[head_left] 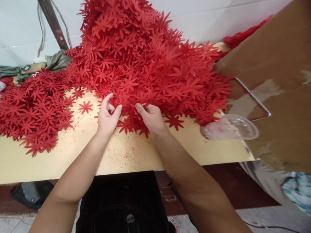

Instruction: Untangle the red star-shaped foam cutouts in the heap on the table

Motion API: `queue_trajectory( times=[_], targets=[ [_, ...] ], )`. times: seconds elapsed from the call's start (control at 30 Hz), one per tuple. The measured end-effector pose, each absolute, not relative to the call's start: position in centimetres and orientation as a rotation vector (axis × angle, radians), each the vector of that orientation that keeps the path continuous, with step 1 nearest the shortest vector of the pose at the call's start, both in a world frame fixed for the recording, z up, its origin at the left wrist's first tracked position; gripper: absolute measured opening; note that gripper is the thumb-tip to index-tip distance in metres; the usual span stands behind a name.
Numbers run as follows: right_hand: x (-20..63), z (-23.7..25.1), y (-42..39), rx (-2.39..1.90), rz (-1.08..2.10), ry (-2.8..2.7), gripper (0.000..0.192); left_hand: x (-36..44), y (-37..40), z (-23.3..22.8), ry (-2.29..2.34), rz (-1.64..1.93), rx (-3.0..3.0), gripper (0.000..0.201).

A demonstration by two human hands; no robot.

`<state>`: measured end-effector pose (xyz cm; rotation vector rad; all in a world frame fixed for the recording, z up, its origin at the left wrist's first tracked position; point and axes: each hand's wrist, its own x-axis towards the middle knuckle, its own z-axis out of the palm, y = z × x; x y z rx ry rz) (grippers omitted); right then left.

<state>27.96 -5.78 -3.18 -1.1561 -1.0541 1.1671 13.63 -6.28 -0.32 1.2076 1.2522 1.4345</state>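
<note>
A large heap of red flower-shaped cutouts (136, 61) with narrow petals rises against the wall and spreads towards me. At its front edge, my left hand (108, 119) is open, thumb and index finger apart, with a bit of red showing behind the curled fingers. My right hand (154, 119) is just to the right, its thumb pressed against bent fingers on a red flower cutout (145, 105) that is mostly hidden. Below and between the hands lie a few loose cutouts (127, 125). One single cutout (86, 107) lies flat left of my left hand.
A second pile of darker red cutouts (36, 103) covers the table's left side. On the right, a clear plastic cup (229, 127) lies on its side beside a big cardboard box (274, 81). Red crumbs dot the pale tabletop (116, 158). Greenish cloth (58, 60) lies at the back left.
</note>
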Motion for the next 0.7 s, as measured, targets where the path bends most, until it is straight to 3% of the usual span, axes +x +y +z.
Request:
queue_trajectory(
  times=[0.13,0.27,0.47,0.7],
  targets=[
    [27.5,-2.7,-6.1,-1.116,1.165,-1.112,0.056,14.4,-7.0,-0.8,1.169,1.229,1.377,0.011],
    [27.2,-2.1,-6.6,-1.12,1.192,-1.175,0.064,14.8,-6.6,-1.6,1.197,1.221,1.328,0.004],
    [27.5,-2.3,-6.7,-1.065,1.324,-1.303,0.048,14.0,-5.5,-1.3,1.217,1.369,1.029,0.008],
    [28.2,-3.1,-6.1,-1.158,1.147,-1.141,0.044,13.8,-5.3,-1.0,1.266,1.393,1.022,0.011]
  ],
)
